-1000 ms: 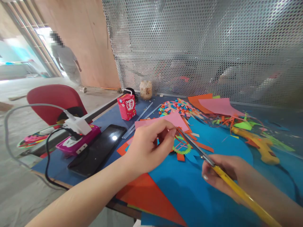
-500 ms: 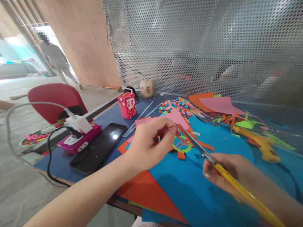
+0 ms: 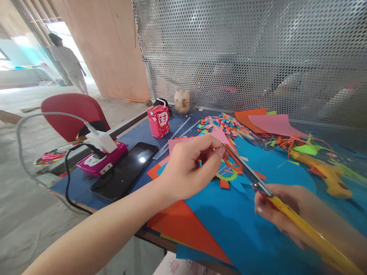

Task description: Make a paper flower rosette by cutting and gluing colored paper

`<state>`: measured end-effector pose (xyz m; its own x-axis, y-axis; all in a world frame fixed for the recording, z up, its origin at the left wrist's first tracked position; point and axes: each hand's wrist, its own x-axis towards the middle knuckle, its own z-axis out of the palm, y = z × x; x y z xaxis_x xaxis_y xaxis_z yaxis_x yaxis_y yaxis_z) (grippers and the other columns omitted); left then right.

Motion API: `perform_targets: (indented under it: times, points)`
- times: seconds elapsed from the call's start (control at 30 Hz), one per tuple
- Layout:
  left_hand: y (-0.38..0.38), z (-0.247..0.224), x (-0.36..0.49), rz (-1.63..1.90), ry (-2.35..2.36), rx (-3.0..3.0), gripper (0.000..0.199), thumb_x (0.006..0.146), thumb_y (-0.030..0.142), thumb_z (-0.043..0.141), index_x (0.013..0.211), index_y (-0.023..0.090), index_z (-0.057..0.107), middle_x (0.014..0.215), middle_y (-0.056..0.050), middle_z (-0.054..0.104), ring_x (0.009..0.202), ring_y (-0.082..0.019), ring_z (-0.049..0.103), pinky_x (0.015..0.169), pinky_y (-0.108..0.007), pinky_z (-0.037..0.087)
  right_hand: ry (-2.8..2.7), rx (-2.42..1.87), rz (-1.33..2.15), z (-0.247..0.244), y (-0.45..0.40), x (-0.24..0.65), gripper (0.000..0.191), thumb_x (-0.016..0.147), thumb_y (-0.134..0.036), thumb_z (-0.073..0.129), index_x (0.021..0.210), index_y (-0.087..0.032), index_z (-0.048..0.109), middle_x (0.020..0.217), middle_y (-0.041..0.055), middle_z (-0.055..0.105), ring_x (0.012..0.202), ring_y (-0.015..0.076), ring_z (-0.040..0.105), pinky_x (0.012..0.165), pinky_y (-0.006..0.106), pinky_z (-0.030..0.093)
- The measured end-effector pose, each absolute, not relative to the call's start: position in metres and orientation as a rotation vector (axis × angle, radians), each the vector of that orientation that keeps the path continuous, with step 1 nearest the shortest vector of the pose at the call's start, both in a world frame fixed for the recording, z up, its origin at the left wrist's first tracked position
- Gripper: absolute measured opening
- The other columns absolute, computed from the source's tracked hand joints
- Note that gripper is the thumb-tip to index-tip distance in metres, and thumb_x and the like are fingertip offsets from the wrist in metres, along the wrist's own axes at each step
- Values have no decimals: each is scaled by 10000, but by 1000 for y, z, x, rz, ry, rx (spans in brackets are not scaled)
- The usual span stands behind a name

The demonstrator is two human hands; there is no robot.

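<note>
My left hand (image 3: 193,166) is closed in a pinch, thumb against forefinger, on a thin orange paper strip (image 3: 237,167) that curls out past the fingertips. My right hand (image 3: 282,210) grips a pair of scissors (image 3: 258,185) with yellow handles. Their metal blades point up and left, and the tips reach the strip right beside my left fingertips. Whether the blades are apart cannot be made out. Below lie a green fringed paper ring (image 3: 228,173) and a large blue paper sheet (image 3: 258,225).
Left on the table are a black phone (image 3: 124,170), a purple power strip (image 3: 100,162) with cables, and a red drink box (image 3: 159,121). A yellow glue gun (image 3: 323,173) lies right among paper scraps. A perforated metal panel (image 3: 243,49) stands behind. Someone (image 3: 69,63) walks in the background.
The view has shifted slightly, so the table's things appear a little to the right. Both hands keep their grip, with the scissor tips still at the strip. The person in the background has changed stance.
</note>
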<state>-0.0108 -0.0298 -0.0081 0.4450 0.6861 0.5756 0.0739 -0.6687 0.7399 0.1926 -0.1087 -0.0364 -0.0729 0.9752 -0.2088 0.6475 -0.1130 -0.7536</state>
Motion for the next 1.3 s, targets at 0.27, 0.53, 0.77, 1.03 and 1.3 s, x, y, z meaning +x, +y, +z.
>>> perform_targets:
  times: [0.27,0.53,0.77,1.03,1.3]
  points:
    - [-29,-7,-11,1208,600,2083,156,837,143,432,686,161,466,521,53,451,440,-44,412,450,-174,346,-1773,-1807,1082,-44,-105,202,328,724,-545,532,665,-225,490,487,-72,424,279,59,326,268,187,272]
    - [-29,-10,-13,1148,551,2147,177,874,166,391,706,166,447,522,42,466,434,-47,391,439,-180,330,-1665,-1781,1040,-26,-108,185,266,666,-480,546,618,-222,503,465,-79,375,315,60,311,328,199,264]
    - [-29,-9,-12,1157,550,2165,180,872,154,396,702,159,455,556,40,462,462,-40,409,474,-168,350,-1767,-1769,1015,-37,-106,191,285,697,-490,537,593,-231,479,370,-101,319,263,64,299,306,201,248]
    - [-29,-9,-13,1174,572,2161,171,870,153,407,706,158,459,593,37,471,483,-38,412,493,-163,362,-1689,-1819,1101,-33,-109,189,349,702,-557,514,648,-217,459,371,-91,354,278,77,343,316,195,267]
    - [-24,-14,-13,1127,601,2137,191,894,206,366,720,172,438,586,40,454,478,-49,411,478,-177,349,-1589,-1795,1134,-30,-108,183,309,715,-490,528,624,-214,422,380,-117,307,277,47,310,311,171,223]
